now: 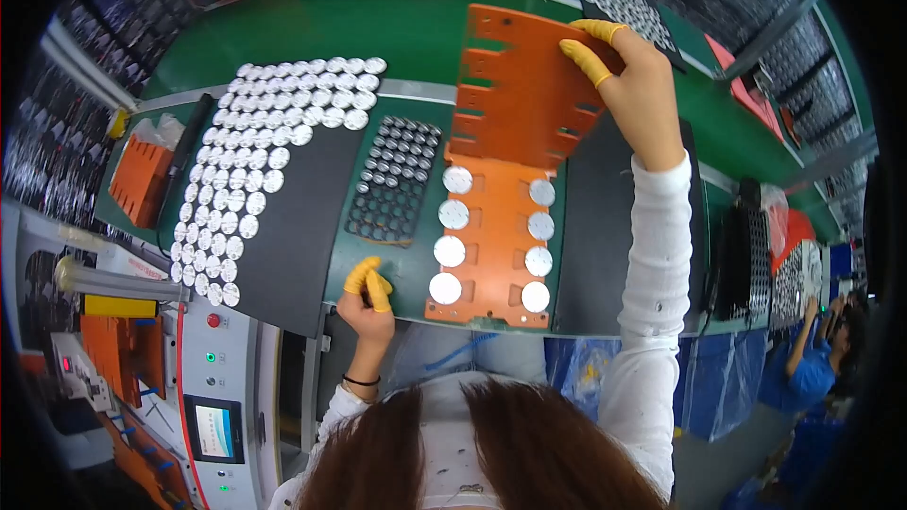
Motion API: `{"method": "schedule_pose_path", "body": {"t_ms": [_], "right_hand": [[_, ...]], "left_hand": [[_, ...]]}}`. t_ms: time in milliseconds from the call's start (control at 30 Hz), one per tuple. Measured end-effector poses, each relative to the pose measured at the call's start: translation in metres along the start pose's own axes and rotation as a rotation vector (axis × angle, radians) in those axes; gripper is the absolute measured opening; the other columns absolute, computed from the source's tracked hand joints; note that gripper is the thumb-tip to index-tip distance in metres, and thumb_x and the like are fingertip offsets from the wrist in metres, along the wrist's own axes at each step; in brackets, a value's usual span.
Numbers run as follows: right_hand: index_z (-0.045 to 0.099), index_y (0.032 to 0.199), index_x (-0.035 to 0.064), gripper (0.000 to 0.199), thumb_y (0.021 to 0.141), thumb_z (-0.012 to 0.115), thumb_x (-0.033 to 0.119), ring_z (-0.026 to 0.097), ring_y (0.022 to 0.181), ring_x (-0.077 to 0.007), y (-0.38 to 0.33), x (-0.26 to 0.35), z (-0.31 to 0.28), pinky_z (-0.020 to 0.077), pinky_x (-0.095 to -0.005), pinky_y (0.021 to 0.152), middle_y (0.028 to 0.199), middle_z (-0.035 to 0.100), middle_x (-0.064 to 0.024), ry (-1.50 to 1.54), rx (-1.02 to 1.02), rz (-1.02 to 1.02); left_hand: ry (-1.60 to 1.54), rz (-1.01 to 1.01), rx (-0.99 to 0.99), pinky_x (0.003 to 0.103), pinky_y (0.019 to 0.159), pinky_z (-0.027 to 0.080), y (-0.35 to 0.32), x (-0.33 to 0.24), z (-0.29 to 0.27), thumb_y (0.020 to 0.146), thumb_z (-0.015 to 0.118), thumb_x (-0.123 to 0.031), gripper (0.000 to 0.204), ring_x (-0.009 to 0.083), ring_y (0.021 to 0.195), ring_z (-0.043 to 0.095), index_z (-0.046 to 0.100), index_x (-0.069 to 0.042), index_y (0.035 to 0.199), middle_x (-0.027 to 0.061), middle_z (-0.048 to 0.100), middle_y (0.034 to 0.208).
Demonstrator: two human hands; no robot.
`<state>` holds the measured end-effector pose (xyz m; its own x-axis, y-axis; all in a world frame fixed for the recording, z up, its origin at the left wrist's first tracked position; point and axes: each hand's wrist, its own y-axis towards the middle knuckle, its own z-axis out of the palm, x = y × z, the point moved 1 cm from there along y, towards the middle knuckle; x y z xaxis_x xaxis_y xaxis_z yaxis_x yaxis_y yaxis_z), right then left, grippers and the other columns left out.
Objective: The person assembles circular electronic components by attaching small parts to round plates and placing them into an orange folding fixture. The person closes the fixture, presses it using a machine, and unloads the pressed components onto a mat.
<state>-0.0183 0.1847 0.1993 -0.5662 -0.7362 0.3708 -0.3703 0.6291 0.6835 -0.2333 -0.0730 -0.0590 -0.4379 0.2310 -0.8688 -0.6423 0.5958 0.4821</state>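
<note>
My right hand [624, 66], with yellow finger cots, grips the upper right edge of an orange slotted panel [520, 85] between thumb and fingers. The panel stands tilted up over the far end of an orange tray [493, 255]. Round white discs [449, 250] lie along both sides of that tray. At the table's near edge, left of the tray, my left hand [367, 297] has its cot-covered fingers curled, thumb and index tips close together. Anything between them cannot be made out. Beyond it is a black holder [392, 179], its far part filled with small round silver pieces.
Many white discs [255, 156] cover much of a black mat [293, 227] at left. Another black mat [600, 255] lies under my right forearm. A control panel [214, 359] with a screen stands at lower left. Another person [812, 359] works at far right.
</note>
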Motion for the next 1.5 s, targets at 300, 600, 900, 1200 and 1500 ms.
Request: {"method": "schedule_pose_path", "body": {"t_ms": [300,600,900,1200,1500], "right_hand": [[0.077,0.096,0.0104,0.026,0.074,0.081,0.023,0.064,0.074,-0.0210,-0.102,0.030,-0.042,0.0530,-0.0404,0.088,0.080,0.068,-0.0045,-0.031,0.154,-0.288],[0.074,0.106,0.0107,0.038,0.069,0.081,0.017,0.063,0.102,-0.0196,-0.206,0.045,-0.031,0.0461,-0.0425,0.100,0.109,0.069,-0.0020,0.118,0.383,-0.097],[0.068,0.117,0.0114,0.046,0.073,0.079,0.011,0.056,0.117,-0.0263,-0.273,0.062,-0.011,0.0436,-0.0451,0.100,0.126,0.062,-0.0051,0.026,0.355,0.112],[0.063,0.124,0.0010,0.040,0.085,0.071,0.002,0.066,0.102,-0.0321,-0.272,0.026,-0.016,0.0515,-0.0388,0.089,0.115,0.068,-0.0153,0.081,0.016,0.503],[0.042,0.144,-0.0018,0.054,0.096,0.063,0.008,0.068,0.098,-0.0178,-0.296,0.023,0.020,0.0543,-0.0282,0.085,0.110,0.068,-0.0157,0.662,0.058,0.978]], "left_hand": [[-0.153,-0.236,0.029,0.017,0.056,0.037,0.002,-0.007,0.008,0.103,0.054,-0.015,0.021,0.0032,0.062,0.050,0.064,-0.001,0.115,-0.0004,0.059,0.076],[-0.190,-0.287,0.026,0.018,0.054,0.035,-0.004,-0.012,0.006,0.103,0.053,-0.015,0.021,0.0033,0.059,0.046,0.064,-0.002,0.115,-0.0001,0.058,0.074],[-0.175,-0.281,0.062,0.017,0.054,0.035,-0.005,-0.016,0.003,0.102,0.054,-0.014,0.020,0.0033,0.060,0.047,0.064,-0.002,0.114,0.0003,0.058,0.074],[0.042,-0.203,0.306,0.026,0.075,0.047,-0.003,-0.038,-0.001,0.097,0.060,-0.012,0.022,0.0148,0.084,0.061,0.065,-0.001,0.116,0.0075,0.066,0.095],[0.431,-0.025,0.634,0.047,0.106,0.032,-0.016,-0.064,0.011,0.082,0.077,-0.034,0.047,0.0345,0.122,0.043,0.067,-0.001,0.114,0.0140,0.056,0.130]]}}
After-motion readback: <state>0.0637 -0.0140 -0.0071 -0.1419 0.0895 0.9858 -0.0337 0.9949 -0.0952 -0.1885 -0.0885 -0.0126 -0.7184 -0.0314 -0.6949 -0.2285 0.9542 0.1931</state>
